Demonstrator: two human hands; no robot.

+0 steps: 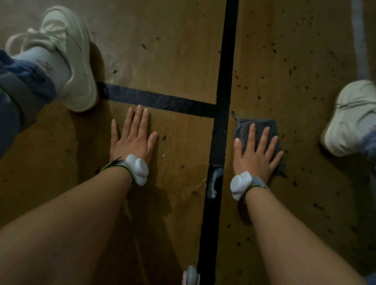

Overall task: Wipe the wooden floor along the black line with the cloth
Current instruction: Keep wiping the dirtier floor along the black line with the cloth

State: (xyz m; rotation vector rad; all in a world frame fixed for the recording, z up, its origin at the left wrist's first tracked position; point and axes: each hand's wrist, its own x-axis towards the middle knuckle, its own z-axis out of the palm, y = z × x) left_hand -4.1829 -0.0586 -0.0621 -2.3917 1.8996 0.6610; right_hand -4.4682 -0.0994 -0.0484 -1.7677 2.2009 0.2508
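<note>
STEP: wipe stroke | right hand [256, 153]: fingers spread flat, pressing cloth [243, 127] onto wooden floor [169, 37] just right of black line [226, 65] | left hand [132, 137]: flat, fingers straight, bracing | DO: apply even pressure, follow line edge through specks [290, 71]

I've got the line [227, 54] running 12 to 6 down the middle of the floor [169, 37], with a branch [161, 102] heading off toward 9. My left hand [133, 137] lies flat on the floor just below that branch. My right hand [256, 151] sits flat on the cloth [243, 127], just right of the line. The left shoe [70, 62] is out at 10, at the branch's end, and the right shoe [350, 116] is at 3, apart from the cloth.
</note>
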